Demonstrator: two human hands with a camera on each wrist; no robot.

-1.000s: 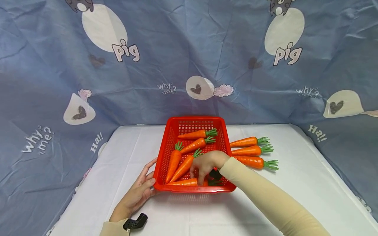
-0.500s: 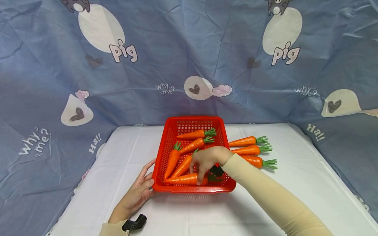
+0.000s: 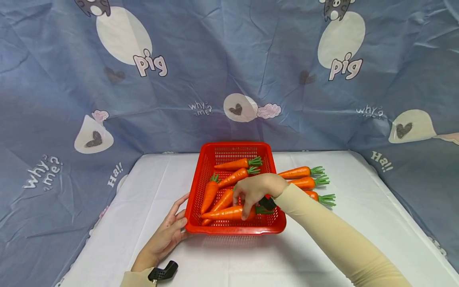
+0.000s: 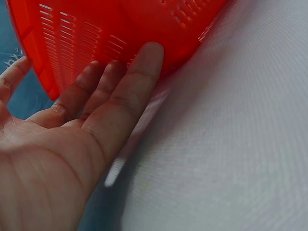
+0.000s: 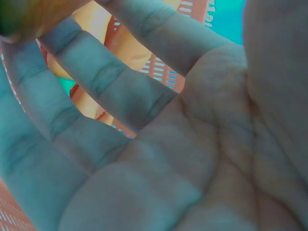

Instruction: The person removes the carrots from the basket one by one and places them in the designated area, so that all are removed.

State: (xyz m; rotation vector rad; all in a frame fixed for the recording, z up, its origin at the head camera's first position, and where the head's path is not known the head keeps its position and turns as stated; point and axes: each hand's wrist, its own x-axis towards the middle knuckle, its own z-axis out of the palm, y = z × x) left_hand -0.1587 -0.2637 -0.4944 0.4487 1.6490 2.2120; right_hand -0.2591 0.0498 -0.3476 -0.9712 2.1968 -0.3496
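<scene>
A red plastic basket holds several orange toy-like carrots with green tops. My right hand reaches into its front right part and pinches a carrot near the green end, the tip pointing left. That carrot lies over the lower end of another carrot. In the right wrist view, the held carrot shows only partly, at the fingertips. My left hand touches the basket's front left corner. Its fingers reach out fairly straight against the perforated wall in the left wrist view.
Three more carrots lie on the white cloth right of the basket, partly behind the right forearm. A blue patterned curtain hangs behind and along both sides of the table.
My right hand has drawn the pinched carrot up and away from the basket's front wall, shifting slightly right. The left hand stays at the corner.
</scene>
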